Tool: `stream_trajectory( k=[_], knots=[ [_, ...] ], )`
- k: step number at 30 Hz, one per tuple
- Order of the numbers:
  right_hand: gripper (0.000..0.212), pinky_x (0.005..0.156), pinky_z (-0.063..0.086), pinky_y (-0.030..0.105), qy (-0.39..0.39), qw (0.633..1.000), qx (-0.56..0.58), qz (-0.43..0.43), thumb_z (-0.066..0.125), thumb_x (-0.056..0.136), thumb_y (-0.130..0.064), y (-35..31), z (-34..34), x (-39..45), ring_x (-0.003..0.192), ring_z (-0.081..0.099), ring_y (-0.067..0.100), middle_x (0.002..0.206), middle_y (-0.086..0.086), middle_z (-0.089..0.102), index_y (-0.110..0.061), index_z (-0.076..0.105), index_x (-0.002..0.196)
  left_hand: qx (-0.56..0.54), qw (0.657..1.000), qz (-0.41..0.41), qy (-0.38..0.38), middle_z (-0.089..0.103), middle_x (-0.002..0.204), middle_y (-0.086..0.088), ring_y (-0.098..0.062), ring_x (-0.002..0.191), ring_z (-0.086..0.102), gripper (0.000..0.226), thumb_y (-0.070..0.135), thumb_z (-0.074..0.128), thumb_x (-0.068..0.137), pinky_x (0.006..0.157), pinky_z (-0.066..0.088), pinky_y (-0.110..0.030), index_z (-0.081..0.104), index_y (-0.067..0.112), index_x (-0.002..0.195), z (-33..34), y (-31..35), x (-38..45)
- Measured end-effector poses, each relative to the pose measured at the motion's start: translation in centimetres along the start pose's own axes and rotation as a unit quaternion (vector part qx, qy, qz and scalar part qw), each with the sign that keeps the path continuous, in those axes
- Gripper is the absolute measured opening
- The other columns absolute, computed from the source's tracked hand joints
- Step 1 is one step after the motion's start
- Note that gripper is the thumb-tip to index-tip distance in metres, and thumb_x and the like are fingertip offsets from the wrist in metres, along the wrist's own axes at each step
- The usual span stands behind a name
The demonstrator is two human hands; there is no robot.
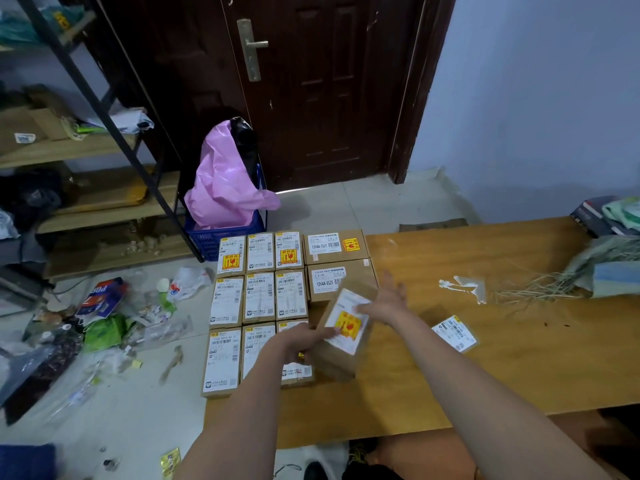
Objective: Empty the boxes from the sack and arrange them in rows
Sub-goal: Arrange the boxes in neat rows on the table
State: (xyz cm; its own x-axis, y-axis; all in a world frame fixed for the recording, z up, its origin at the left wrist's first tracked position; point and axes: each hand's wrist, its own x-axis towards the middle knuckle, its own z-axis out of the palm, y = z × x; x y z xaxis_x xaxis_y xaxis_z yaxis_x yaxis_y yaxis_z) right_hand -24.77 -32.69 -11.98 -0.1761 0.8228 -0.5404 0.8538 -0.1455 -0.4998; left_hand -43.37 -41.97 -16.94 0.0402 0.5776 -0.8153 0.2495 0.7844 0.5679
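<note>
Several brown cardboard boxes with white labels (259, 295) lie in rows at the left end of a wooden table (485, 341). Two wider boxes (337, 247) close the rows on the right. My left hand (301, 341) grips the near end of a tilted box with a yellow sticker (343, 336), held just above the table. My right hand (388, 303) lies over that box's far end with fingers spread straight. Another small labelled box (454, 332) lies alone to the right. The woven sack (602, 265) lies at the table's right edge with frayed strands.
A blue crate holding a pink bag (225, 188) stands beside the dark door (311, 88). Litter and wrappers (104, 317) cover the floor to the left, below a shelf rack (86, 143). Torn white tape (464, 285) lies mid-table. Books (595, 216) sit far right.
</note>
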Motion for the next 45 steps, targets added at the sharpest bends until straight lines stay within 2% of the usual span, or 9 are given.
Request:
stream_trajectory(
  k=[3,5,8,12,15,20,26,37,45],
  knots=[
    [0.084,0.110,0.036,0.053,-0.171,0.944,0.251,0.128,0.073,0.083,-0.046,1.2,1.3,0.1,0.134,0.044,0.039,0.148,0.015,0.045,-0.012,0.033,0.149,-0.043,0.999,-0.012,-0.004,0.057,0.134,-0.004,-0.026,0.123,0.054,0.079,0.066,0.068,0.076,0.104,0.045,-0.048,0.048,0.019,0.137,0.2,-0.8,0.0],
    [0.066,0.101,0.046,0.057,-0.252,0.905,0.307,0.151,0.071,0.084,-0.048,2.0,2.5,0.0,0.113,0.062,0.036,0.123,0.014,0.066,-0.010,0.053,0.134,-0.021,1.000,-0.010,-0.016,0.055,0.137,-0.002,-0.025,0.124,0.052,0.082,0.066,0.067,0.077,0.106,0.044,-0.048,0.045,0.020,0.142,0.4,-0.7,0.2],
    [0.053,0.079,0.056,0.044,-0.186,0.934,0.272,0.139,0.074,0.083,-0.045,2.7,3.7,0.5,0.096,0.067,0.026,0.108,0.006,0.072,-0.014,0.059,0.124,0.055,0.998,-0.003,-0.002,0.055,0.137,-0.001,-0.024,0.124,0.053,0.084,0.071,0.063,0.076,0.105,0.046,-0.045,0.049,0.021,0.141,0.4,-0.4,-0.1],
    [0.048,0.059,0.047,0.031,-0.161,0.948,0.244,0.126,0.075,0.087,-0.029,3.2,3.9,1.2,0.085,0.065,0.020,0.116,0.007,0.069,-0.014,0.050,0.125,0.119,0.973,0.089,0.175,0.056,0.137,-0.003,-0.025,0.123,0.054,0.054,0.050,0.058,0.093,0.098,0.047,-0.035,0.056,0.016,0.135,0.1,-0.7,0.1],
    [0.046,0.065,0.053,0.036,-0.172,0.941,0.258,0.134,0.073,0.089,-0.020,3.5,4.9,2.4,0.094,0.065,0.024,0.123,0.010,0.067,-0.011,0.050,0.127,0.209,0.936,0.120,0.257,0.048,0.147,-0.006,-0.026,0.135,0.043,0.053,0.021,0.065,0.093,0.107,0.040,-0.036,0.047,0.019,0.143,-0.9,-1.8,0.8],
    [0.041,0.096,0.052,0.049,-0.154,0.950,0.230,0.145,0.070,0.090,-0.017,4.0,7.9,4.3,0.111,0.065,0.028,0.126,0.009,0.066,-0.011,0.053,0.127,0.266,0.926,0.070,0.260,0.025,0.160,-0.003,-0.029,0.148,0.017,0.084,0.012,0.075,0.083,0.115,0.032,-0.046,0.030,0.025,0.152,-2.2,-3.7,1.9],
    [0.045,0.091,0.052,0.043,-0.100,0.975,0.121,0.155,0.059,0.094,-0.013,4.2,9.0,4.6,0.118,0.059,0.031,0.133,0.012,0.058,-0.009,0.042,0.135,0.311,0.911,0.041,0.266,0.015,0.163,0.001,-0.031,0.151,0.009,0.094,0.018,0.080,0.079,0.117,0.025,-0.056,0.024,0.030,0.154,-3.7,-4.1,2.6],
    [0.029,0.079,0.051,0.039,-0.116,0.975,0.123,0.143,0.057,0.096,-0.015,2.6,9.3,5.8,0.114,0.061,0.031,0.127,0.007,0.063,-0.012,0.057,0.125,0.355,0.906,0.006,0.229,0.002,0.165,0.003,-0.034,0.151,-0.001,0.097,0.015,0.075,0.083,0.117,0.018,-0.062,0.014,0.037,0.155,-5.0,-3.7,3.7],
    [0.029,0.082,0.053,0.052,-0.155,0.960,0.142,0.185,0.060,0.096,-0.017,2.1,9.2,6.6,0.114,0.062,0.035,0.125,0.010,0.065,-0.016,0.059,0.124,0.417,0.885,-0.001,0.206,-0.010,0.164,0.006,-0.034,0.151,-0.009,0.102,0.004,0.068,0.085,0.115,0.013,-0.066,0.004,0.047,0.152,-5.8,-4.5,4.3]
  ],
)
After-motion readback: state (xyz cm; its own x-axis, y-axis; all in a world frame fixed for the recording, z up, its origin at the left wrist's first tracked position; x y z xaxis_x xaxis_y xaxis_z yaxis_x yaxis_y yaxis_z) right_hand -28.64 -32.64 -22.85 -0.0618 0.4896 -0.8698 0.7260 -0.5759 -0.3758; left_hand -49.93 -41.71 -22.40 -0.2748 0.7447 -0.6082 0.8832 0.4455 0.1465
